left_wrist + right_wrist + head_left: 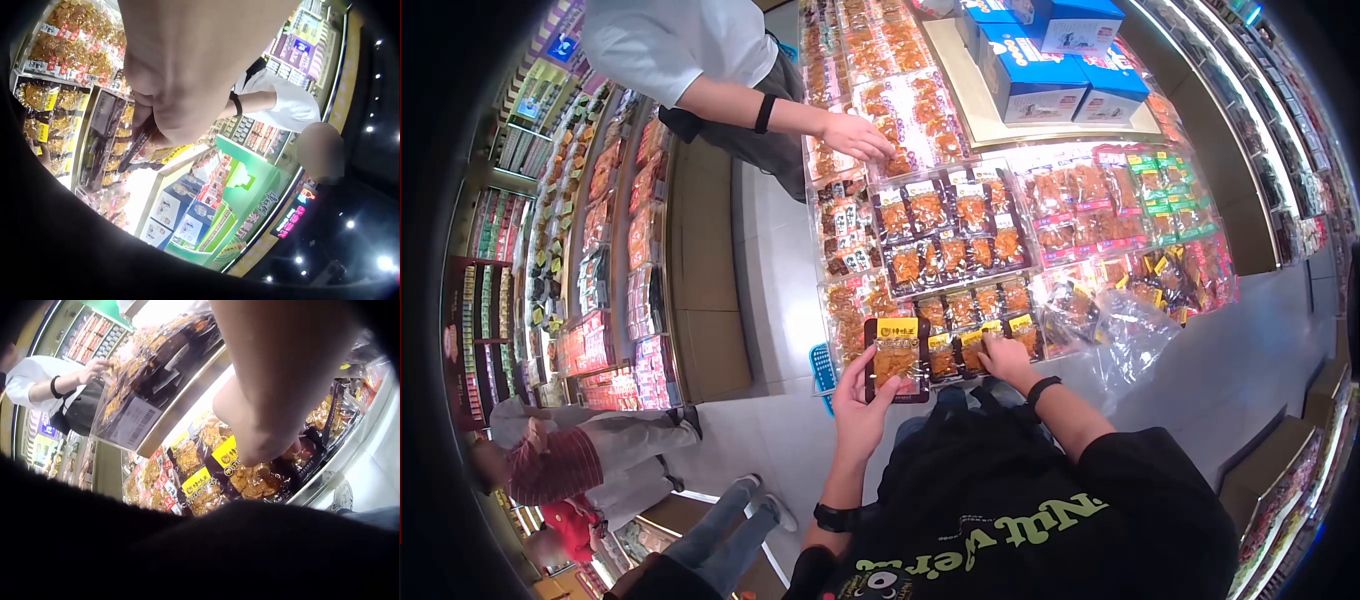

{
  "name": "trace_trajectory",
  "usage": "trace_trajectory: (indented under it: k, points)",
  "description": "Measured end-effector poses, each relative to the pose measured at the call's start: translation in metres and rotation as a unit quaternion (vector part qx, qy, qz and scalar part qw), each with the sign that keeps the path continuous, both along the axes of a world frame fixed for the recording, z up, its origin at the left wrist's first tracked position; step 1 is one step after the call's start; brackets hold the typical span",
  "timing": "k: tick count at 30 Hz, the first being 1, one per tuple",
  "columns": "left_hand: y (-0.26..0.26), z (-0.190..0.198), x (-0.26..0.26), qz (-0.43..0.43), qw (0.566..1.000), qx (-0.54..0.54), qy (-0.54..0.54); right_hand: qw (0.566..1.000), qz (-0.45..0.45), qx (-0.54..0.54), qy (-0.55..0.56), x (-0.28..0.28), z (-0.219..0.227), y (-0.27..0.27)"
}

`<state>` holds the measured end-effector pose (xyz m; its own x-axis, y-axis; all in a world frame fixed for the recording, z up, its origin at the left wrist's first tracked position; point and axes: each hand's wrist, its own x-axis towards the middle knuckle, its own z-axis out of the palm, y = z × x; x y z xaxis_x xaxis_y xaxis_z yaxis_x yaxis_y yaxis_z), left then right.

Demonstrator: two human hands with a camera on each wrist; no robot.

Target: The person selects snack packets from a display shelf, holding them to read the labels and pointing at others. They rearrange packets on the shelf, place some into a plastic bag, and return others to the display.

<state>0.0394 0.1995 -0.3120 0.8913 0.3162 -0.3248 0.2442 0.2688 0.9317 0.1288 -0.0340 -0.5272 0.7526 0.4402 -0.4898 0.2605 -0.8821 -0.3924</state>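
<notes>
My left hand [862,405] holds up a dark snack packet [898,362] with a yellow header and a clear window on orange-brown pieces. Fingers are at one edge of it and the thumb is on its front. In the left wrist view that packet shows edge-on beyond the left hand [172,109]. My right hand [1008,358] is down among yellow-labelled packets [943,357] at the front of the display. Seen from the right wrist, bent fingers of the right hand [250,425] grip the upper part of one such packet [253,481]; the fingertips are partly hidden.
A raised clear tray of dark packets [950,235] stands just beyond. Blue boxes [1040,75] sit on a platform at the back. Across the display, another person's hand [855,137] touches packets. A crumpled clear plastic bag [1130,335] lies at the right front edge.
</notes>
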Motion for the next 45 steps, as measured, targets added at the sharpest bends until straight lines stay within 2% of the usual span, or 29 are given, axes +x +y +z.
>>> trace_trajectory:
  k: [3,5,8,14,20,24,28,31,37,39,40,41,42,44,45]
  points:
    - [-0.003,0.007,0.003,-0.004,0.999,0.028,-0.033,0.999,0.044,0.002,-0.001,-0.007,0.003,0.002]
    - [-0.002,0.011,0.004,0.018,0.999,0.027,-0.031,0.992,0.127,-0.016,-0.013,-0.009,0.003,0.004]
    - [0.001,0.011,-0.001,0.021,0.999,0.027,-0.020,0.989,0.144,-0.006,-0.016,-0.012,0.001,0.004]
    - [0.003,0.008,-0.011,0.019,0.998,0.051,-0.006,0.990,0.114,0.010,-0.076,-0.020,-0.018,0.001]
    - [0.009,0.007,-0.015,0.013,0.997,0.073,0.000,0.988,0.045,0.088,-0.118,-0.022,-0.030,0.001]
    - [0.011,0.005,-0.015,0.012,0.998,0.064,0.003,0.976,0.020,0.139,-0.166,-0.013,-0.017,0.010]
    - [0.013,0.000,-0.020,0.012,0.998,0.066,0.011,0.973,-0.001,0.152,-0.176,-0.005,-0.014,0.025]
    - [0.015,-0.002,-0.024,0.007,0.998,0.066,0.016,0.974,-0.052,0.168,-0.140,-0.004,-0.016,0.028]
    - [0.027,-0.014,-0.027,-0.014,0.997,0.072,0.039,0.967,0.004,0.221,-0.125,0.007,-0.011,0.011]
    - [0.035,-0.043,-0.025,-0.153,0.972,0.154,0.087,0.968,0.046,0.225,-0.099,0.013,-0.004,0.004]
    - [0.031,-0.059,-0.021,-0.183,0.958,0.171,0.139,0.969,0.044,0.223,-0.099,0.014,0.000,0.002]
    - [0.027,-0.077,-0.014,-0.282,0.896,0.305,0.155,0.975,0.043,0.201,-0.079,0.017,0.001,0.001]
    - [0.023,-0.098,-0.008,-0.371,0.806,0.430,0.168,0.981,0.042,0.179,-0.058,0.019,0.002,0.000]
    - [0.004,-0.149,0.002,-0.445,0.729,0.492,0.172,0.985,0.036,0.167,-0.038,0.024,0.004,-0.001]
    - [-0.008,-0.165,0.007,-0.449,0.727,0.490,0.173,0.987,0.033,0.156,-0.015,0.024,0.003,0.000]
